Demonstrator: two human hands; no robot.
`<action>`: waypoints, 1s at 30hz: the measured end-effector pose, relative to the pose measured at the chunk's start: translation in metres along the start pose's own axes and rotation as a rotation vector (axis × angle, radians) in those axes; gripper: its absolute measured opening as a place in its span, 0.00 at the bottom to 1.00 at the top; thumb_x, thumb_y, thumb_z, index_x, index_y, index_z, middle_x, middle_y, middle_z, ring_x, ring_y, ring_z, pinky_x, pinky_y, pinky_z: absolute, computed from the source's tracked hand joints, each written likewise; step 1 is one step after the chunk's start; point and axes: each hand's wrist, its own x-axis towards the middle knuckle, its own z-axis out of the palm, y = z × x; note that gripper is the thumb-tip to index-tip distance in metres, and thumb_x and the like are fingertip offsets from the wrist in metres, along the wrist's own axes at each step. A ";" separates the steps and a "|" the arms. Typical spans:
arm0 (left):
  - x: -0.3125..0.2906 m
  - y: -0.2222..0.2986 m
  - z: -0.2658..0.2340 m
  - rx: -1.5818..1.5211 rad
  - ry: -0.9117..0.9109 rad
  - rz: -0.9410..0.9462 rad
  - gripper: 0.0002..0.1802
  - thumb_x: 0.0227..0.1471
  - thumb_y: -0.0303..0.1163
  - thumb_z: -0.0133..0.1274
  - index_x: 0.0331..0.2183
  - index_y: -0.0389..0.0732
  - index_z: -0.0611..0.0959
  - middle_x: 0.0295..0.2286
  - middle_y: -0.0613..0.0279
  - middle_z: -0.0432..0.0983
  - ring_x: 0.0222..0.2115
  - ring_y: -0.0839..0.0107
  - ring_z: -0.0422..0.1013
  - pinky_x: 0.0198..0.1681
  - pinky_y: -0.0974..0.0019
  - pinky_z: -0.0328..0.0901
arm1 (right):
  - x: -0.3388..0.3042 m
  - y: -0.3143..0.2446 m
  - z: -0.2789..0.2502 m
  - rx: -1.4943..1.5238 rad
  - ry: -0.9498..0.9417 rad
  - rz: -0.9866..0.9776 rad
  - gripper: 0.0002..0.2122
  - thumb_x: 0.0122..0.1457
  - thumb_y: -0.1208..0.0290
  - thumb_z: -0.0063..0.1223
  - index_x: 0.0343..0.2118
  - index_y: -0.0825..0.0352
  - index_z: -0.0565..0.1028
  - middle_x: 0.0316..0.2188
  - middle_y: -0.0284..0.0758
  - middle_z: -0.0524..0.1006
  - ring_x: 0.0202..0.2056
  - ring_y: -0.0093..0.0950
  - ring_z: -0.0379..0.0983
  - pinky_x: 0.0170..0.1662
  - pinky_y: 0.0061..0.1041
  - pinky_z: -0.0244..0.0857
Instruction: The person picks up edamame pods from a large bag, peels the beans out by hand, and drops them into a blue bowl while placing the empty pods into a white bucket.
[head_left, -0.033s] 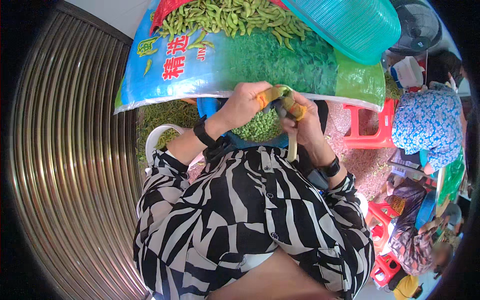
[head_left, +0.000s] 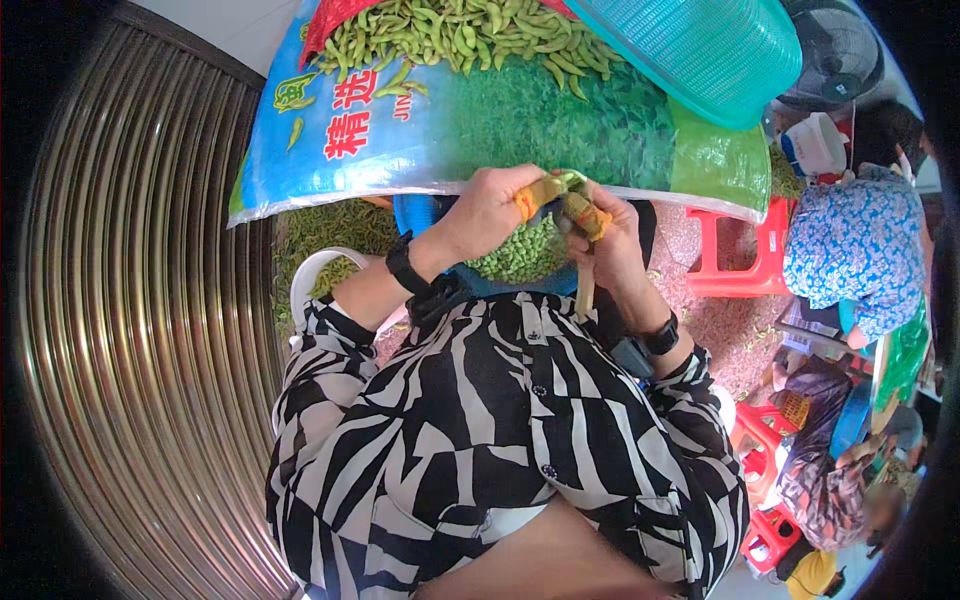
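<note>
My left hand [head_left: 490,210] and my right hand [head_left: 615,240] meet above a blue basin [head_left: 485,285] close to my body. Their fingertips pinch a green soybean pod [head_left: 572,180] from both sides; fingers partly cover it. Orange and yellowish wraps [head_left: 535,195] cover some fingertips, with stained ones on the right hand. Below the hands, loose shelled green beans [head_left: 515,253] fill the basin. Just beyond lies a printed blue and green plastic sack [head_left: 560,130], bearing a heap of unshelled pods [head_left: 450,35] at its far side.
A turquoise plastic basket [head_left: 700,60] rests at the far right of the sack. Left of me stand a white bucket [head_left: 305,285] and a ribbed metal shutter [head_left: 150,300]. Red stools [head_left: 735,255] and a seated person in blue floral cloth [head_left: 855,250] are to the right.
</note>
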 end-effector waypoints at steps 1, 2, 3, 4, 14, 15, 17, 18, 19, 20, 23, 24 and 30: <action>0.000 0.000 0.001 0.208 -0.030 0.074 0.11 0.47 0.20 0.44 0.35 0.30 0.76 0.22 0.56 0.72 0.23 0.69 0.70 0.26 0.66 0.63 | 0.002 0.004 -0.001 0.000 0.002 0.000 0.13 0.61 0.70 0.49 0.48 0.65 0.72 0.28 0.32 0.74 0.19 0.16 0.65 0.18 0.14 0.57; -0.001 0.001 0.002 0.208 -0.032 0.074 0.11 0.47 0.20 0.44 0.35 0.30 0.76 0.22 0.56 0.72 0.23 0.69 0.70 0.26 0.66 0.63 | 0.005 0.009 0.000 -0.257 0.091 -0.192 0.13 0.59 0.74 0.52 0.47 0.66 0.72 0.29 0.32 0.75 0.24 0.19 0.68 0.25 0.17 0.63; -0.003 0.003 0.005 0.251 -0.033 0.122 0.13 0.45 0.19 0.43 0.36 0.30 0.75 0.24 0.50 0.71 0.25 0.61 0.71 0.29 0.64 0.63 | 0.007 0.011 0.001 -0.514 0.180 -0.384 0.13 0.56 0.78 0.54 0.46 0.67 0.72 0.30 0.31 0.75 0.29 0.22 0.72 0.32 0.20 0.68; -0.004 0.005 0.006 0.293 -0.029 0.168 0.15 0.43 0.18 0.43 0.37 0.30 0.74 0.26 0.45 0.71 0.27 0.53 0.71 0.31 0.62 0.63 | 0.006 0.009 0.003 -0.515 0.178 -0.382 0.13 0.56 0.78 0.54 0.46 0.67 0.72 0.30 0.31 0.75 0.29 0.22 0.72 0.32 0.20 0.68; -0.012 -0.003 0.014 0.291 -0.024 0.232 0.12 0.40 0.19 0.46 0.34 0.31 0.70 0.25 0.36 0.71 0.32 0.37 0.69 0.31 0.47 0.62 | 0.005 -0.001 0.004 -1.164 0.160 -0.621 0.18 0.44 0.82 0.57 0.41 0.71 0.71 0.29 0.44 0.73 0.32 0.42 0.73 0.36 0.30 0.67; -0.012 -0.003 0.014 0.310 -0.028 0.224 0.12 0.40 0.19 0.47 0.33 0.31 0.70 0.25 0.36 0.71 0.32 0.37 0.69 0.30 0.47 0.62 | 0.005 -0.002 0.006 -1.200 0.165 -0.633 0.18 0.42 0.82 0.56 0.40 0.71 0.71 0.28 0.44 0.72 0.31 0.44 0.73 0.35 0.32 0.67; -0.014 -0.002 0.014 0.330 -0.031 0.215 0.12 0.39 0.19 0.47 0.33 0.31 0.70 0.25 0.36 0.71 0.31 0.37 0.69 0.30 0.47 0.62 | 0.006 -0.002 0.005 -1.224 0.150 -0.599 0.16 0.42 0.82 0.56 0.38 0.72 0.70 0.27 0.45 0.72 0.31 0.45 0.72 0.34 0.33 0.66; -0.015 -0.002 0.014 0.357 -0.044 0.189 0.12 0.39 0.19 0.48 0.32 0.31 0.71 0.25 0.37 0.71 0.30 0.38 0.69 0.29 0.47 0.62 | 0.006 -0.003 0.004 -1.248 0.136 -0.565 0.15 0.42 0.81 0.55 0.36 0.72 0.70 0.26 0.46 0.71 0.30 0.46 0.71 0.33 0.35 0.66; -0.017 -0.003 0.013 0.386 -0.054 0.161 0.12 0.38 0.20 0.49 0.32 0.31 0.71 0.24 0.37 0.71 0.29 0.38 0.70 0.29 0.47 0.63 | 0.006 -0.002 0.002 -1.247 0.129 -0.568 0.15 0.42 0.81 0.55 0.36 0.72 0.70 0.26 0.46 0.71 0.30 0.46 0.71 0.33 0.35 0.66; -0.020 -0.005 0.014 0.390 -0.047 0.159 0.12 0.38 0.20 0.49 0.32 0.31 0.71 0.24 0.37 0.71 0.29 0.38 0.70 0.29 0.47 0.63 | 0.006 -0.001 0.001 -1.244 0.113 -0.527 0.14 0.42 0.81 0.54 0.35 0.72 0.69 0.25 0.47 0.70 0.29 0.46 0.71 0.32 0.35 0.65; -0.026 -0.006 0.018 0.414 -0.046 0.249 0.20 0.38 0.20 0.50 0.39 0.31 0.73 0.28 0.40 0.73 0.31 0.42 0.71 0.31 0.51 0.66 | 0.005 0.000 -0.001 -1.220 0.066 -0.476 0.12 0.42 0.80 0.52 0.33 0.73 0.69 0.24 0.48 0.70 0.27 0.46 0.70 0.31 0.34 0.65; -0.028 -0.005 0.016 0.423 -0.029 0.243 0.20 0.38 0.20 0.50 0.39 0.31 0.73 0.28 0.40 0.73 0.31 0.42 0.71 0.31 0.51 0.66 | 0.004 0.000 -0.001 -1.203 0.051 -0.458 0.12 0.42 0.80 0.52 0.33 0.73 0.69 0.24 0.48 0.70 0.27 0.47 0.70 0.31 0.34 0.64; -0.043 0.029 -0.027 0.618 0.264 0.330 0.12 0.40 0.24 0.54 0.33 0.37 0.74 0.25 0.46 0.73 0.27 0.47 0.72 0.28 0.51 0.66 | -0.001 -0.004 -0.010 -1.196 0.045 -0.371 0.12 0.44 0.81 0.51 0.35 0.72 0.71 0.25 0.46 0.71 0.28 0.43 0.71 0.33 0.32 0.65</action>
